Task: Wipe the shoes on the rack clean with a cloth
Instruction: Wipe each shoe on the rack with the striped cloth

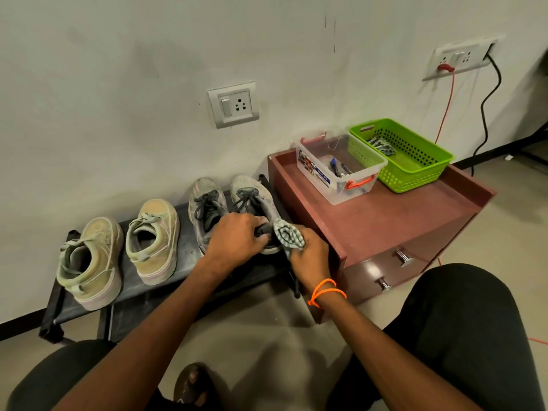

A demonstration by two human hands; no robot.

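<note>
Head view looks down on a low rack (166, 280) against the wall. Left hand (237, 237) has its fingers curled round the heel of the right-most grey shoe (255, 200), which sits on the rack. Right hand (311, 256) is just beside them, its fingers clamped on a striped cloth (287, 234) pressed against that shoe's heel. Beyond the left fingers lies the other grey shoe (204, 209); farther left stand two beige shoes (154, 238). Past the right fingers, a cabinet (400, 221) carries a clear box (335, 170) and a green basket (415, 170).
</note>
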